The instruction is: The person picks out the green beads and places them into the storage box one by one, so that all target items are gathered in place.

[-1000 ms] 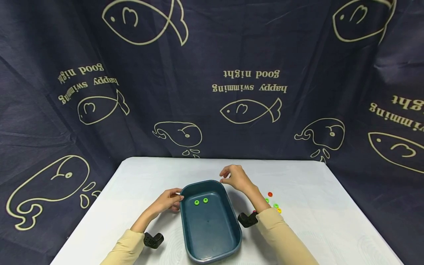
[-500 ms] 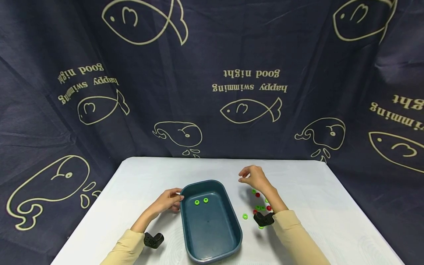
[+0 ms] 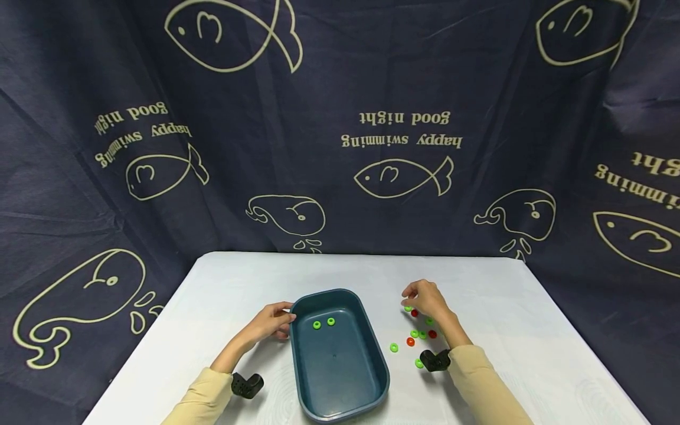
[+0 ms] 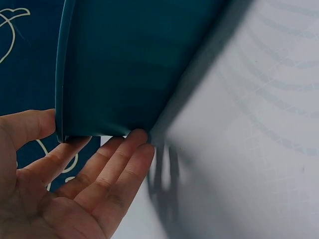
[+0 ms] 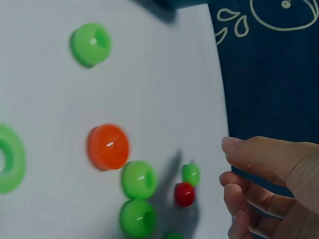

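A dark teal plastic tub (image 3: pixel 340 372) stands on the white table with two green beads (image 3: pixel 324 323) inside. At its far left corner my left hand (image 3: pixel 267 323) holds the rim. In the left wrist view the thumb (image 4: pixel 35 124) meets the rim while the fingers touch the outer wall. My right hand (image 3: pixel 429 300) hovers right of the tub over loose beads, nearest a green bead (image 3: pixel 407 309) and a red bead (image 3: pixel 414 313). Its thumb and fingers are apart, holding nothing visible. The right wrist view shows an orange-red bead (image 5: pixel 108 147) among green ones.
Several green and red beads lie scattered right of the tub, including a green bead (image 3: pixel 394 347) close to its wall. The white table (image 3: pixel 239 277) ends at the back against a dark curtain (image 3: pixel 340 224) printed with fish and whales.
My right hand has moved from the tub's far right corner rightward, then down toward the loose beads, uncovering several of them. The left hand and tub have stayed in place.
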Demonstrator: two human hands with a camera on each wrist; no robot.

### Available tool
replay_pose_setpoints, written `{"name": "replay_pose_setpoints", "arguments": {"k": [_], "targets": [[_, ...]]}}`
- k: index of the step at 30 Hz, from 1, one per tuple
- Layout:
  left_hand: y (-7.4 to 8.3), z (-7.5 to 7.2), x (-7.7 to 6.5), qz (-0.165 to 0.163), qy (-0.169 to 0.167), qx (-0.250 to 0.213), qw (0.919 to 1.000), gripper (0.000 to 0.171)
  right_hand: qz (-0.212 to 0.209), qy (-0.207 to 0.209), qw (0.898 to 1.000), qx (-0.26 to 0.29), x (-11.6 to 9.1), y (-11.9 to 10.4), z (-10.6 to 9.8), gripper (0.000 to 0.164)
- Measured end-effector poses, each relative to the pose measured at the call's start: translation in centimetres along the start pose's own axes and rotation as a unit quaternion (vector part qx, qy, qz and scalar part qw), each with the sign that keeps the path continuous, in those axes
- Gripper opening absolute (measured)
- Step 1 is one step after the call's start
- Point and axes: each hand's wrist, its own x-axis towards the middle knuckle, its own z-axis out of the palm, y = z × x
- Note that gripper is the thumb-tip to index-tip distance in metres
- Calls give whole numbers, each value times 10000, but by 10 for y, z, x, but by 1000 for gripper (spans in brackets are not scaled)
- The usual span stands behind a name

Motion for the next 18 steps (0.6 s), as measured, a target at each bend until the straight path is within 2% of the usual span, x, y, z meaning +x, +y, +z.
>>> {"name": "replay_pose_setpoints", "arguments": {"k": [8, 18], "targets": [[-1, 0, 0, -7, 37, 84, 10000, 46, 386, 5, 9993, -9, -2, 14, 12, 12], [-1, 1, -1, -48, 69, 148, 9999, 45, 462, 268, 9986, -53, -5, 19, 23, 10]]}}
